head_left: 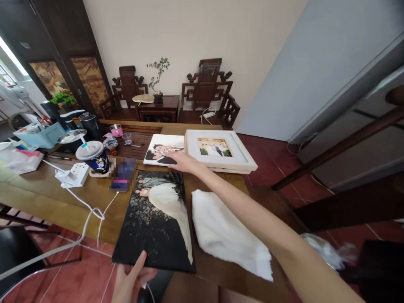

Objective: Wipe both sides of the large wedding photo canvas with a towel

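A dark photo album (151, 223), its cover showing a figure in a long white gown, lies at the table's near edge. My left hand (134, 273) grips its bottom edge, thumb on the cover and fingers curled beneath. Farther back lies a smaller white-bordered photo album (158, 145) with a close-up of two people. My right hand (183, 162) reaches across to its lower right part, fingers stretched out over the cover. Beside it on the right are stacked white picture frames (221, 147), the top one holding a photo. A crumpled white cloth (224, 231) lies under my right forearm.
On the left of the wooden table (23, 187) stand a lidded drink cup (94, 155), a power strip (75, 174), a phone (123, 174) on a cable and a blue organizer box (44, 136). A tea tray (142, 141) with cups sits behind. Carved chairs (206, 90) line the wall.
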`<state>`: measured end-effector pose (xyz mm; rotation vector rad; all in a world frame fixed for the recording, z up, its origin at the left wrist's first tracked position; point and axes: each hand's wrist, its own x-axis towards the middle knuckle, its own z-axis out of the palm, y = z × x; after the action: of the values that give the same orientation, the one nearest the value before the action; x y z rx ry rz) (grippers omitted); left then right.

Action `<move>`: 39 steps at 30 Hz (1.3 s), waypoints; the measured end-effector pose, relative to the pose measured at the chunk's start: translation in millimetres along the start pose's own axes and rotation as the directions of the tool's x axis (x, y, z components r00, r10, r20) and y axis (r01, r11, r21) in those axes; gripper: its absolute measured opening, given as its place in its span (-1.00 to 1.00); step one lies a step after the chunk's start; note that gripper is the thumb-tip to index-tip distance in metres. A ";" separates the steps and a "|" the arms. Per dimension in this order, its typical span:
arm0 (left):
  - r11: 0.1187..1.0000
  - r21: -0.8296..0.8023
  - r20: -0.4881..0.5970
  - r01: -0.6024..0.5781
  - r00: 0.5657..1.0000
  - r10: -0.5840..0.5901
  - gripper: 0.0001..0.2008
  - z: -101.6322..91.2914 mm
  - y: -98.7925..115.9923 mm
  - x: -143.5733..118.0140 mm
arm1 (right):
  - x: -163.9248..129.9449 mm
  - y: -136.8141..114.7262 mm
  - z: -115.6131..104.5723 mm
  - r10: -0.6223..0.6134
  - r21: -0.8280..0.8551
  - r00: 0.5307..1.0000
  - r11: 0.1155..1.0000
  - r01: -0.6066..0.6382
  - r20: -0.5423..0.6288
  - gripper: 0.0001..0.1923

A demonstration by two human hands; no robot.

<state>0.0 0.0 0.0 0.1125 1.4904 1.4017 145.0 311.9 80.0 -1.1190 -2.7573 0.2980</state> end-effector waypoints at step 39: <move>0.907 0.414 0.393 0.083 0.882 -0.260 -0.68 26.9 89.4 51.8 | -267.4 -19.4 57.3 -0.004 0.007 0.909 1.000 0.008 -0.417 -0.52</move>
<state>-53.8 80.7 44.7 0.4992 1.3314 0.8444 309.7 103.6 11.9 -1.0298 -2.3766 0.0571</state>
